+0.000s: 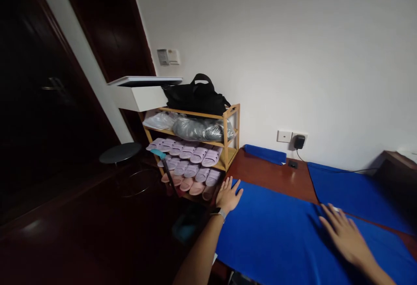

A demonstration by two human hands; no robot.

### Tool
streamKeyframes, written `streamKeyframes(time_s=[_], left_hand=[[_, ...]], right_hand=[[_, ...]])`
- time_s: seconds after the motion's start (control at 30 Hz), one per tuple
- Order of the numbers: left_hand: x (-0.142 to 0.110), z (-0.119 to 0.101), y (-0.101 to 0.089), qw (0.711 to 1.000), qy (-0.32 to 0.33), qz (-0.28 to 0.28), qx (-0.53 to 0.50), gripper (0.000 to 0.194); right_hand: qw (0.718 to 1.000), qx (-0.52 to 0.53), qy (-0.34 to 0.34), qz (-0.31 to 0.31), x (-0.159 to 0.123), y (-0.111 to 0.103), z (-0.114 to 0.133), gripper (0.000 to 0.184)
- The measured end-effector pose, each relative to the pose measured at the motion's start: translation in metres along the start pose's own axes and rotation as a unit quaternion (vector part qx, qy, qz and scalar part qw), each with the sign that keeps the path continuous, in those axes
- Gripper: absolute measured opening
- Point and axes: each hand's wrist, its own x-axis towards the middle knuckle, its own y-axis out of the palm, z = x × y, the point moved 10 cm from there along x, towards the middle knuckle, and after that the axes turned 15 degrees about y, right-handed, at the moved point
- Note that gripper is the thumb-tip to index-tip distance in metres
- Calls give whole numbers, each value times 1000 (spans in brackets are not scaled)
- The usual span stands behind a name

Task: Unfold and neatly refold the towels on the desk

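Note:
A blue cloth (pixel 273 224) lies spread over a reddish-brown wooden table (pixel 260 170). My left hand (pixel 229 196), a watch (pixel 219 212) on its wrist, rests at the cloth's far left corner with fingers spread. Farther right, my right hand (pixel 347 235) is held flat over the cloth, fingers stretched out and slightly blurred; whether it touches the fabric I cannot tell. Neither hand grips anything. Behind them, a folded blue cloth (pixel 265 154) sits against the wall, and another blue cloth (pixel 355 193) covers the table's right side.
Left of the table stands a wooden rack (pixel 231 137) with several slippers (pixel 198 154), plastic-wrapped items, a black bag (pixel 198 96) and a white box (pixel 140 96). A round stool (pixel 120 152) is farther left. A black plug (pixel 299 141) trails a cable across the table.

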Motion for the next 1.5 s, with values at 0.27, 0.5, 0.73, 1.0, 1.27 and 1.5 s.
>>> streamKeyframes(time_s=[0.27, 0.5, 0.73, 1.0, 1.27, 1.5], left_hand=[[4, 4, 3, 1000, 11, -4, 18, 55], [11, 11, 12, 1000, 18, -2, 17, 57], [16, 15, 17, 999, 23, 16, 37, 56], [23, 21, 17, 997, 19, 78, -7, 65], [16, 8, 10, 997, 22, 76, 1, 73], [10, -1, 9, 998, 31, 52, -15, 69]], right_hand=[[984, 2, -104, 141, -33, 34, 232, 77], [993, -13, -53, 106, -4, 26, 85, 78], [992, -39, 104, 61, 27, 12, -156, 90], [991, -42, 120, 39, 28, 7, -194, 90], [992, -41, 118, 30, 26, 8, -203, 90], [994, -38, 100, 14, 28, 4, -209, 93]])
